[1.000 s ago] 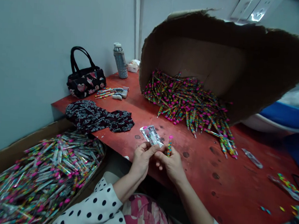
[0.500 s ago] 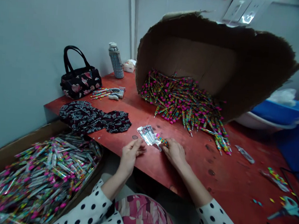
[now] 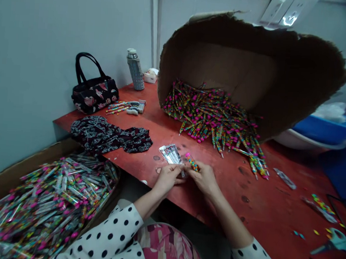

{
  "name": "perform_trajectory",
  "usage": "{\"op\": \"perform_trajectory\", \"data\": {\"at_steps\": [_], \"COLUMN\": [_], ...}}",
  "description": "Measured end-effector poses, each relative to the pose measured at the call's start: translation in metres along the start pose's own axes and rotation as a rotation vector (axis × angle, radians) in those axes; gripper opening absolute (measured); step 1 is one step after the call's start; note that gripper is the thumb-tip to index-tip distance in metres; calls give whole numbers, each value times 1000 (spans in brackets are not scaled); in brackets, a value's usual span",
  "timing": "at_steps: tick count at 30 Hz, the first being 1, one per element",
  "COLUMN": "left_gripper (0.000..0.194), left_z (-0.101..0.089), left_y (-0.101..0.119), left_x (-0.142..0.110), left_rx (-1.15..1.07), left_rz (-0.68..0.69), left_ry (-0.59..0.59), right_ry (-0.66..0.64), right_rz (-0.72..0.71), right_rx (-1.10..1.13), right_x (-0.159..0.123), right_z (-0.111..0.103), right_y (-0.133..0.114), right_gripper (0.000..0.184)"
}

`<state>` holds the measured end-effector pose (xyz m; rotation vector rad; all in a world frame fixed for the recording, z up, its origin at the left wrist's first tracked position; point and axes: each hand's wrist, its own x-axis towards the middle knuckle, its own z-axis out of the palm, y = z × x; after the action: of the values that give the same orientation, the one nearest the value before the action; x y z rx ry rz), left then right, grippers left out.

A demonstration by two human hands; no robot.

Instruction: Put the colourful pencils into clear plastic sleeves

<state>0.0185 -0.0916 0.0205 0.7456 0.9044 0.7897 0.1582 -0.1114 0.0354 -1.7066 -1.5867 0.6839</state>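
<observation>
My right hand (image 3: 204, 179) is closed around a multicoloured pencil (image 3: 193, 163) with a pink top, held just above the table near its front edge. My left hand (image 3: 167, 179) meets it fingertip to fingertip, thumb and fingers pinched on a clear plastic sleeve (image 3: 183, 173); how far the pencil reaches into the sleeve is hidden by the fingers. Just beyond the left hand, a fanned stack of clear and silvery sleeves (image 3: 170, 153) lies on the red table (image 3: 227, 196).
A tipped cardboard box (image 3: 242, 67) holds a heap of similar pencils. Wrapped pencils fill a low box (image 3: 50, 148) at left. Around stand a dark patterned cloth (image 3: 110, 135), handbag (image 3: 95, 96), bottle (image 3: 135, 71), scissors (image 3: 335, 241) and blue basin (image 3: 330, 126).
My left hand has moved right and forward from the near side of the stack, and its fingers have closed beside my right hand. The pencil in my right hand stands slightly more upright.
</observation>
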Motion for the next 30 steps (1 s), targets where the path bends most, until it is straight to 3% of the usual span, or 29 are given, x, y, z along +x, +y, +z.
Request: {"op": "perform_trajectory", "data": {"at_steps": [8, 11, 16, 30], "left_gripper": [29, 28, 28, 30], "left_z": [6, 11, 20, 28], "left_y": [6, 9, 11, 13], "left_x": [-2, 1, 4, -2], "left_rx": [-197, -245, -345, -380], "left_rz": [2, 16, 32, 113], "left_ry": [148, 180, 199, 183], "right_ry": [-44, -27, 32, 132], "right_rz": [213, 201, 57, -19], "right_rx": [394, 321, 134, 7], "right_x": [-31, -50, -71, -78], "right_z": [-11, -11, -2, 11], "right_y": [1, -4, -9, -13], "right_gripper": [36, 31, 24, 24]}}
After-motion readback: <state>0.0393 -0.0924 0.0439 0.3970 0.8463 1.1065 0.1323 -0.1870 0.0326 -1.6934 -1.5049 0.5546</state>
